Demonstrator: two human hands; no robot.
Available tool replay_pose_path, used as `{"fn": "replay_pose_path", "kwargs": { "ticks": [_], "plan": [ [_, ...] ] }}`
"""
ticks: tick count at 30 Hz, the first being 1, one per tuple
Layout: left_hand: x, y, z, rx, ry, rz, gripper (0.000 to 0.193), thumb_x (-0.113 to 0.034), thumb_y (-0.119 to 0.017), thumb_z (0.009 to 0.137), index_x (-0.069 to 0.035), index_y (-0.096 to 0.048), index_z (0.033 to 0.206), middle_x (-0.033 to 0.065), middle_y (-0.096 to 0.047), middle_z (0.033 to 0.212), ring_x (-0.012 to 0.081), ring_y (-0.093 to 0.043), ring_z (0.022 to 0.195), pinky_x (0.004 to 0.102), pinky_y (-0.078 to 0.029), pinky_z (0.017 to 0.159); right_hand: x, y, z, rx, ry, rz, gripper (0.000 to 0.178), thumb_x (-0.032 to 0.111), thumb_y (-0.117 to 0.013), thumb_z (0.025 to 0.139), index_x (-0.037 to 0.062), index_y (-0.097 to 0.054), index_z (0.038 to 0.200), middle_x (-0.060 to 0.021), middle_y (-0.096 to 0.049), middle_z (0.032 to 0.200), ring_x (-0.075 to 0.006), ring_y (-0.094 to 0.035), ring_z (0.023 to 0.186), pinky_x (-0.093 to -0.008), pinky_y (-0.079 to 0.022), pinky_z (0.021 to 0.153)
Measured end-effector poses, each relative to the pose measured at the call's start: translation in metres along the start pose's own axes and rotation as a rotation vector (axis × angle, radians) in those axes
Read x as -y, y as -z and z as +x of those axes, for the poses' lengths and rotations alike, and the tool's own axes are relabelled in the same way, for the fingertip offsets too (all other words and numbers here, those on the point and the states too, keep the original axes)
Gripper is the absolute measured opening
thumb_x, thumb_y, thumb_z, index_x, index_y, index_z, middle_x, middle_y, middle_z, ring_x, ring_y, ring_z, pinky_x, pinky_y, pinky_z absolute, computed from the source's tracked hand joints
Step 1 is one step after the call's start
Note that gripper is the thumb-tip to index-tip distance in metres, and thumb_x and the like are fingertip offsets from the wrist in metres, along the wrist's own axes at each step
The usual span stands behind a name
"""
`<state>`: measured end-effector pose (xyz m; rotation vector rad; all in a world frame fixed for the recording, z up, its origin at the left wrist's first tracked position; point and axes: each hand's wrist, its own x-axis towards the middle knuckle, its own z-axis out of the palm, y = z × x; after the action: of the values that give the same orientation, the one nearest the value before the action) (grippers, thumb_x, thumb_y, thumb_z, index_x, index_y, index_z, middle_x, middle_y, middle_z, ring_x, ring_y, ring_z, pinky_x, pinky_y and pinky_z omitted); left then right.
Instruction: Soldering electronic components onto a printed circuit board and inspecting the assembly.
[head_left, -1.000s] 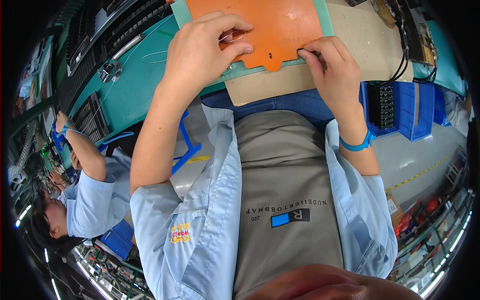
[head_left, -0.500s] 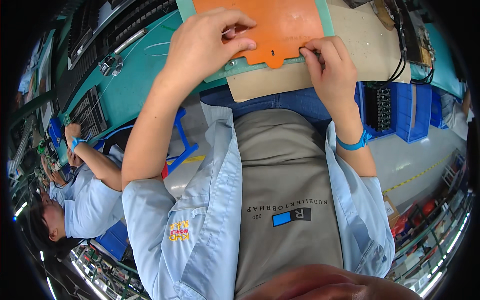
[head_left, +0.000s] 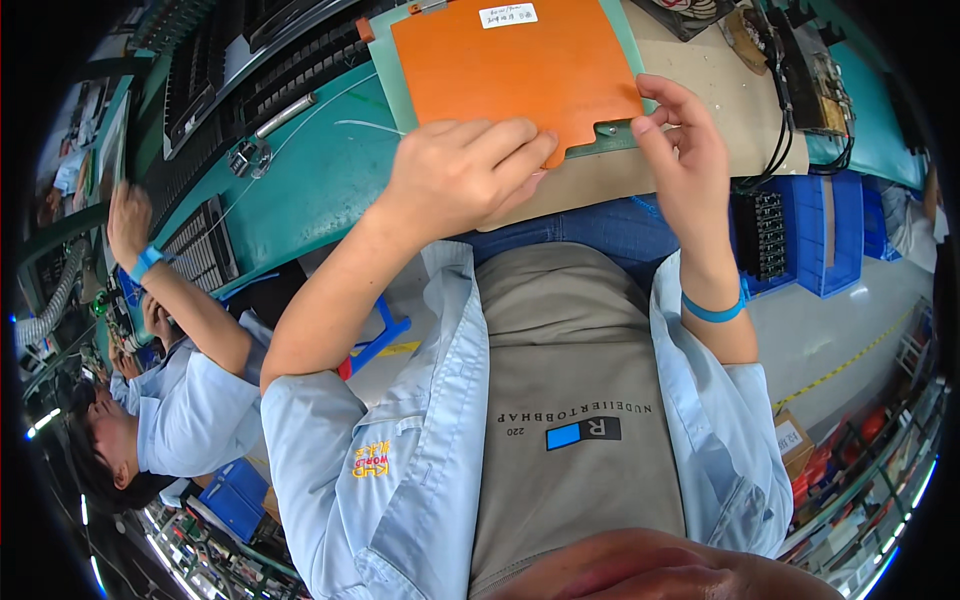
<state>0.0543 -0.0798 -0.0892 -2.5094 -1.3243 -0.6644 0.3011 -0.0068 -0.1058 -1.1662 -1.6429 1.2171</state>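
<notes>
An orange flat plate (head_left: 520, 80) with a small white label near its far edge lies on a pale green board (head_left: 632, 40). My left hand (head_left: 470, 175) is closed on the plate's near edge at its protruding tab; the thumb is mostly hidden. A thin whitish strip (head_left: 370, 125) sticks out to the left from behind that hand. My right hand (head_left: 688, 140), with a blue band at the wrist, is at the right edge of plate and board. Its thumb and forefinger are apart, tips close to the board's corner, and no held thing shows between them.
Tan sheeting (head_left: 740, 110) lies under the board on the green bench (head_left: 310, 190). Black cables (head_left: 785, 120) hang at the right above blue bins (head_left: 828, 235). A metal cylinder (head_left: 285, 115) lies at left. A co-worker's arm (head_left: 195, 315) reaches toward the bench further left.
The plate and board have shifted toward me, bringing the label into view. My left hand has come down onto the plate's near edge. My right thumb and forefinger have parted from their pinch.
</notes>
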Motion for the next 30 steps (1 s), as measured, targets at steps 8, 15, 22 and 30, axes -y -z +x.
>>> {"fn": "replay_pose_path", "kwargs": {
  "ticks": [8,15,22,30],
  "plan": [
    [0.048,0.071,0.067,-0.342,0.090,-0.061,0.025,-0.014,-0.084,0.080,-0.014,-0.081,0.104,0.0033,-0.074,0.088,0.0187,-0.069,0.070,0.0262,-0.054,0.061,0.013,0.000,0.036,-0.085,0.262,0.226,0.034,0.011,-0.058,0.102,0.0013,-0.063,0.133,-0.0092,-0.069,0.127,-0.0144,-0.062,0.110,-0.0267,-0.048,0.088],
    [0.036,0.085,0.111,-0.375,0.342,-0.110,0.012,0.004,-0.070,0.089,0.005,-0.077,0.098,0.0068,-0.068,0.082,0.0082,-0.060,0.065,0.0212,-0.043,0.056,-0.013,-0.023,0.071,-0.154,0.540,-0.594,0.020,0.009,-0.070,0.091,0.0081,-0.075,0.110,-0.0077,-0.072,0.100,-0.0239,-0.068,0.085,-0.0343,-0.053,0.073],
    [0.055,0.085,0.103,-0.400,0.381,-0.405,0.011,0.002,-0.069,0.091,0.005,-0.077,0.099,0.0057,-0.069,0.083,0.0066,-0.059,0.065,0.0199,-0.041,0.055,-0.021,-0.030,0.081,-0.152,0.562,-0.635,0.011,0.009,-0.072,0.087,0.0073,-0.076,0.098,-0.0084,-0.068,0.091,-0.0289,-0.066,0.081,-0.0381,-0.052,0.072],
    [0.065,0.085,0.103,-0.341,0.373,-0.330,0.011,0.001,-0.071,0.089,0.005,-0.077,0.098,0.0064,-0.070,0.083,0.0073,-0.059,0.065,0.0207,-0.041,0.054,-0.018,-0.027,0.081,-0.126,0.640,-0.709,0.011,0.010,-0.075,0.085,0.0088,-0.077,0.096,-0.0066,-0.068,0.089,-0.0287,-0.065,0.085,-0.0388,-0.052,0.075]
  ]
}}
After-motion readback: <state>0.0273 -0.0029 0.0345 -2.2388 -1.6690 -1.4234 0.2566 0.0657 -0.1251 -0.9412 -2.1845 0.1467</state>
